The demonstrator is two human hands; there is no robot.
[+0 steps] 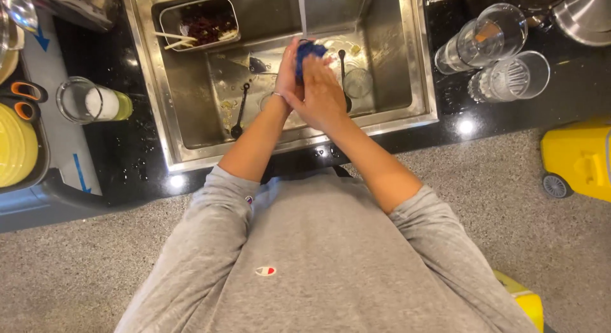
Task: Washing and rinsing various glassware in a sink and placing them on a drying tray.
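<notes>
Both my hands are pressed together over a steel sink [421,78], under a thin stream of water. My right hand [323,94] lies on top and grips a blue sponge [309,51]. My left hand [287,75] sits behind it, fingers against the same sponge. On the sink floor below lie a black spoon [239,113] and a clear glass [358,83]; a white dish is mostly hidden behind my hands.
A metal tray [198,22] with food scraps and chopsticks rests at the sink's back left. Two upturned glasses [503,56] lie on the black counter at right. A jar [89,102], yellow plates [16,145] and scissors sit left. A yellow bin [576,158] stands on the floor.
</notes>
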